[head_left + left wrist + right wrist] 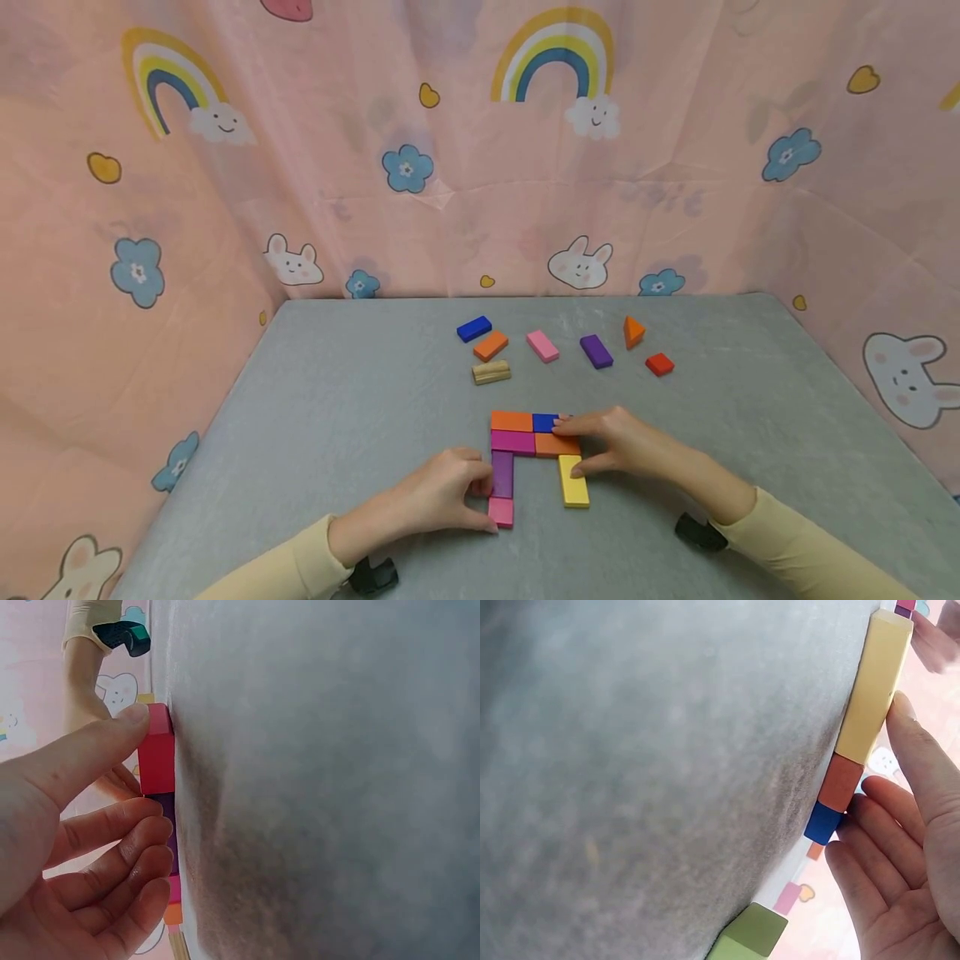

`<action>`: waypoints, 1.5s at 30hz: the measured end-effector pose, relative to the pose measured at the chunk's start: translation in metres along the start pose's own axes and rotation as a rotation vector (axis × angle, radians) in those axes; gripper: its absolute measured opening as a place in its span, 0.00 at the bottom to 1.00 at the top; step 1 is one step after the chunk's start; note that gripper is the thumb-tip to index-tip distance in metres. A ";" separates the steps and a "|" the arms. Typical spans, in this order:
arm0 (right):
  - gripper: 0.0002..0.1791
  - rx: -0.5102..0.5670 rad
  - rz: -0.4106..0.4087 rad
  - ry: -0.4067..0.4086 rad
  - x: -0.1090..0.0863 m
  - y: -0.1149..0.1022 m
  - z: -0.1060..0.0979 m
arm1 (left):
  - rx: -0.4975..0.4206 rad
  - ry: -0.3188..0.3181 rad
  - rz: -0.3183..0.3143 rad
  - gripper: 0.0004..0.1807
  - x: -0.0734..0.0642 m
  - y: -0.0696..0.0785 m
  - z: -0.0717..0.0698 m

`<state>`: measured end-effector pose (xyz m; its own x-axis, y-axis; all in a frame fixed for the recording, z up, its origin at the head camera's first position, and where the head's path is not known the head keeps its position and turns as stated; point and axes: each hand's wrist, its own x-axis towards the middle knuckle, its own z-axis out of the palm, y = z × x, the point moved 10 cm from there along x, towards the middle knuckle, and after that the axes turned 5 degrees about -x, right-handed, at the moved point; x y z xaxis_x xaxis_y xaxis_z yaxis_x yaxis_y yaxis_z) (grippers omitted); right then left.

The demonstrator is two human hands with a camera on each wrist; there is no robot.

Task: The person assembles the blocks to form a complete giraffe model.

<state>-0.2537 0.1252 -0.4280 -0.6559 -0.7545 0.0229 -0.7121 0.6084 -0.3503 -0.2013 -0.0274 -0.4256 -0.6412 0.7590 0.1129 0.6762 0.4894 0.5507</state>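
Flat toy blocks lie joined on the grey table. An orange block [512, 421] and a blue block [543, 423] form the far row, with a magenta block [513, 442] and another orange block [555, 446] against it. Down the left run a purple block [502, 473] and a pink block [501, 513]; a yellow block [574, 487] extends down the right. My left hand [450, 492] touches the pink block's near end with its thumb, its loosely bent fingers beside the purple one. On the right, my right hand [618, 442] has its thumb at the yellow block and fingers by the blue one.
Farther back lie loose blocks: blue [474, 328], orange [491, 346], wood-coloured [491, 372], pink [542, 346], purple [596, 352], an orange triangle [633, 332] and red [660, 364]. A green block [757, 930] shows in the right wrist view. Printed curtains surround the table [360, 375].
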 end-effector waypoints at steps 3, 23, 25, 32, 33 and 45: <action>0.34 0.009 0.016 -0.012 0.000 0.002 0.001 | -0.005 0.019 0.004 0.19 0.002 0.001 -0.006; 0.34 0.012 0.021 -0.017 -0.001 -0.001 0.001 | 0.117 -0.032 -0.079 0.35 0.042 -0.026 -0.011; 0.33 0.014 0.019 -0.016 -0.001 -0.002 0.001 | 0.116 -0.038 -0.086 0.34 0.041 -0.025 -0.011; 0.34 0.010 -0.014 0.005 -0.001 -0.003 -0.001 | 0.098 -0.041 -0.111 0.34 0.042 -0.026 -0.009; 0.34 0.008 -0.016 0.007 -0.001 -0.003 -0.001 | 0.097 -0.042 -0.113 0.34 0.042 -0.026 -0.009; 0.33 0.022 0.030 0.001 -0.001 0.000 -0.003 | 0.098 -0.032 -0.111 0.34 0.043 -0.027 -0.009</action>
<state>-0.2539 0.1261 -0.4251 -0.6769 -0.7360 0.0127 -0.6865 0.6249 -0.3718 -0.2502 -0.0116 -0.4282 -0.7032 0.7104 0.0291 0.6352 0.6093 0.4746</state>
